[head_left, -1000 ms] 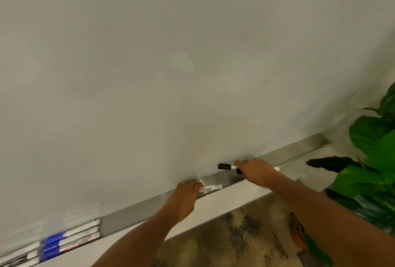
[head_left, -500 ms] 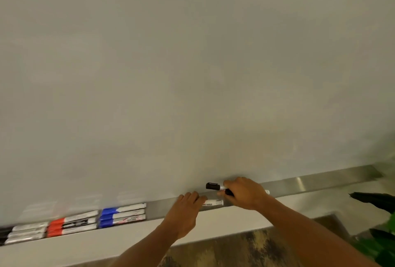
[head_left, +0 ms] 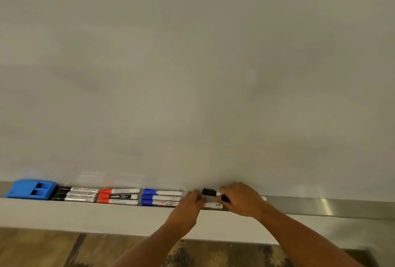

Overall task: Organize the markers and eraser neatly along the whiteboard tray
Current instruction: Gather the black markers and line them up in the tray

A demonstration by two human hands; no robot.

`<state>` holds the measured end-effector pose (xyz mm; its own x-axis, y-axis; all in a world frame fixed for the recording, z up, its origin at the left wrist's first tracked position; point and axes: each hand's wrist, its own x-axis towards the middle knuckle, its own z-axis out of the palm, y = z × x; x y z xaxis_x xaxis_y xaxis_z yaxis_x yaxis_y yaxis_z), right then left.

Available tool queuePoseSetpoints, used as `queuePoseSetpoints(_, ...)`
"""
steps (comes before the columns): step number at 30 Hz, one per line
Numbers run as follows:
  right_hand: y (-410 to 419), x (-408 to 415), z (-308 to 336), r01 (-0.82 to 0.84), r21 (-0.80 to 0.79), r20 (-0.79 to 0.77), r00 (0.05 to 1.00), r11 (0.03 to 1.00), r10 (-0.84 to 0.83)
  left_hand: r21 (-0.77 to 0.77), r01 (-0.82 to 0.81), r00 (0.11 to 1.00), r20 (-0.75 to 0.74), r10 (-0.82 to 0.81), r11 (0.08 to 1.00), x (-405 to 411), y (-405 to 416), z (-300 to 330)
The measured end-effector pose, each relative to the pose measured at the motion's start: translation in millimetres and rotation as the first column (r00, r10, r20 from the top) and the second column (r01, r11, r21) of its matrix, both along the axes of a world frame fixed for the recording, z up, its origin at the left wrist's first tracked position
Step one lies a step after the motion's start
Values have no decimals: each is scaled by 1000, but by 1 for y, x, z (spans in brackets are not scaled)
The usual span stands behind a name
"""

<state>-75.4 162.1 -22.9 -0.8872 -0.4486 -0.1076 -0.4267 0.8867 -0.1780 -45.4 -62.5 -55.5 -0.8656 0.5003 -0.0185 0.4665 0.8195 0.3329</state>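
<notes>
**A:** Where do we stand? Our right hand has its fingers curled round two black-capped markers; one cap pokes out to the left of the knuckles and a pale tail end shows past the wrist side.

**B:** And our left hand is down in the tray, fingers bent onto a white-barrelled marker lying just under the right hand. We cannot tell whether they pinch it or only press on it.

**A:** To the left of both hands the sorted run is set: blue markers touching our left fingertips, then red markers, black markers, and the blue eraser at the far end.

**B:** So we judge the step is to seat these last few beside the blue group. We should slide the white-barrelled one left until it butts the blue barrels, caps facing the same way as the rest.

**A:** Then lower the right-hand pair flat and parallel, one at a time, so neither rolls over the tray lip.

**B:** And keep our left fingers as a stop so the blue stack isn't shoved.
</notes>
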Motion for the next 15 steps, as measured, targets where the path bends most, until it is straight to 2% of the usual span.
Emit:
queuePoseSetpoints(2,-9,-1,-2,-8,9,6,1000,1000,8,32,-35,997,64,33,999,-1,-4,0)
queuePoseSetpoints(5,-20,-1,-4,-9,23,12,1000,1000,9,76,10,999,49,-14,997,-3,-10,0)
queuePoseSetpoints(8,-27,-1,-2,0,32,11,1000,999,-1,55,63,997,38,-65,997,-5,-10,-1)
queuePoseSetpoints(11,-30,2,-1,41,22,22,999,999,-42,75,-36,997,78,30,997,-5,-6,-3)
queuePoseSetpoints(15,-31,5,3,80,-24,65,995,996,-79,61,-19,997,74,15,998,-8,-2,-1)
